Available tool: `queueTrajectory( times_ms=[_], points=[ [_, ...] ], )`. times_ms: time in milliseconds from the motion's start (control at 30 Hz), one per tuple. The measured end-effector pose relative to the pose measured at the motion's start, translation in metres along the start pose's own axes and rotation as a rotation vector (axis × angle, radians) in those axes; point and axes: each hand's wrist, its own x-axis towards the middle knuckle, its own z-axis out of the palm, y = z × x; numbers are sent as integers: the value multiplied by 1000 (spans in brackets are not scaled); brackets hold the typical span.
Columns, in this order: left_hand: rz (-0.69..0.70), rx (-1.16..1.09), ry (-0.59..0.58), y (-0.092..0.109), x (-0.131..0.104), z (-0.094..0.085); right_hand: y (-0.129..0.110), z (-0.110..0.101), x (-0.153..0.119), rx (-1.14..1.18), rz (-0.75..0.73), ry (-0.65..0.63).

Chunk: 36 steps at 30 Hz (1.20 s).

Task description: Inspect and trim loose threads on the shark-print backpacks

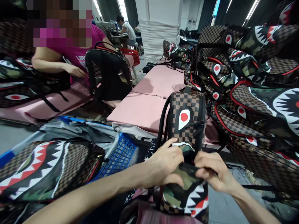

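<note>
The pink table (149,96) runs away from the viewer, and at its near right corner stands the checkered backpack (185,109), its top in front of the tabletop and its lower part hanging below the table's near edge toward the person's lap. The left hand (169,160) lies across the backpack's front, thumb spread apart from the fingers, covering part of the camouflage patch. The right hand (211,171) is clamped on the backpack's right edge, thumb and fingers together; motion blur and the curled fingers hide exactly which part they pinch. The backpack's bottom and the toothed print on it are cut off by the lower frame edge. Left of the table's near edge, a blue basket (123,149) is mostly hidden by a patterned bag (50,169), which the left frame edge crops. Beyond it, left of the table, a co-worker (77,59) is masked by coarse blocks above the chest, one hand partly lost behind a black-backed bag (109,73). On the table's right side, a pile of bags (245,102) overlaps so closely that single outlines are hard to follow, and it runs off the right frame edge. Far behind the table, a seated person (128,32) is small and indistinct.
</note>
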Motion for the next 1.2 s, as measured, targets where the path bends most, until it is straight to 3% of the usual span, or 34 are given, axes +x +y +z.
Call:
queueTrajectory(
  times_ms=[67,133,233,300,433,500,567,667,733,800,867,900,967,1100,1200],
  points=[
    [60,81,61,15,6,-24,-23,-13,6,-74,-151,42],
    [163,192,157,17,23,-48,-34,-31,16,-267,-294,113],
    [254,362,322,-8,54,-59,-14,-52,33,-618,-408,302],
    [224,429,346,-41,67,-41,23,-51,42,-727,-400,353],
    [140,420,213,-109,55,33,103,-12,43,-703,-256,153],
    [78,378,178,-124,37,61,124,8,37,-672,-172,66],
    [20,304,162,-124,18,72,130,18,33,-654,-142,-1],
    [-167,62,219,-105,-6,72,127,20,35,-667,-186,17],
    [-487,-242,302,-89,-14,73,126,20,37,-697,-219,87],
    [-890,-733,277,-75,-14,76,126,21,39,-730,-252,133],
    [-1179,-1311,179,-69,-4,79,128,24,39,-753,-283,123],
    [-1241,-1558,149,-69,3,80,129,25,38,-764,-294,105],
    [-1292,-1852,224,-73,17,81,128,27,36,-788,-309,60],
    [-1299,-1893,477,-79,34,82,117,23,32,-879,-274,-32],
    [-1194,-1869,554,-74,34,84,105,14,32,-991,-153,-68]
  ],
)
